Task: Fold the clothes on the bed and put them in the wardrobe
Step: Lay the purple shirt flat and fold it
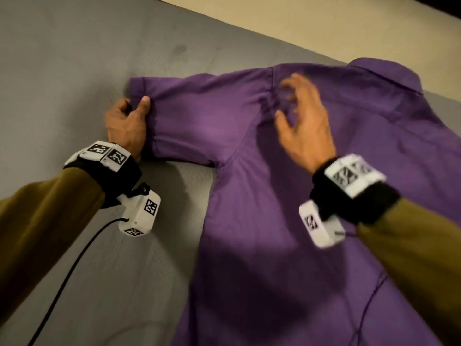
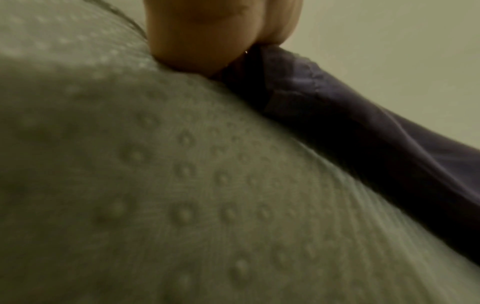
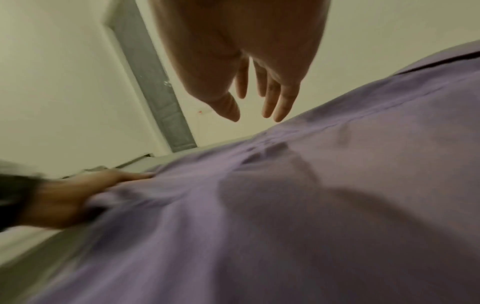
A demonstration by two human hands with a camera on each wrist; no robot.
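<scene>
shirt: a purple shirt (image 1: 287, 196) lay spread flat on the grey bed (image 1: 74, 58), back side up, collar (image 1: 389, 71) toward the far right, body running toward the near edge of the head view.
sleeve: the short sleeve (image 1: 194, 116) stretched out to the left across the bed cover, its hem at the left hand.
left hand: the left hand (image 1: 127, 123) gripped the sleeve hem, thumb on top of the cloth and fingers curled beneath; in the left wrist view the hand (image 2: 207, 35) pressed into the bed cover (image 2: 182, 185) with the dark fold of sleeve (image 2: 337, 127) pinched in it.
right hand: the right hand (image 1: 304, 121) hovered over the shoulder seam where the sleeve met the body, fingers spread and loosely bent, holding nothing; it was blurred. in the right wrist view its fingers (image 3: 280, 98) pointed down just above the shirt (image 3: 311, 205), apart from the cloth.
cloth under right hand: small wrinkles gathered at the seam.
bed cover: grey, with a raised dotted texture.
wall: a pale wall (image 1: 324, 26) ran along the far side of the bed.
wrists: both wrists carried black bands with white marker blocks (image 1: 139, 211); a black cable (image 1: 69, 278) trailed from the left one.
</scene>
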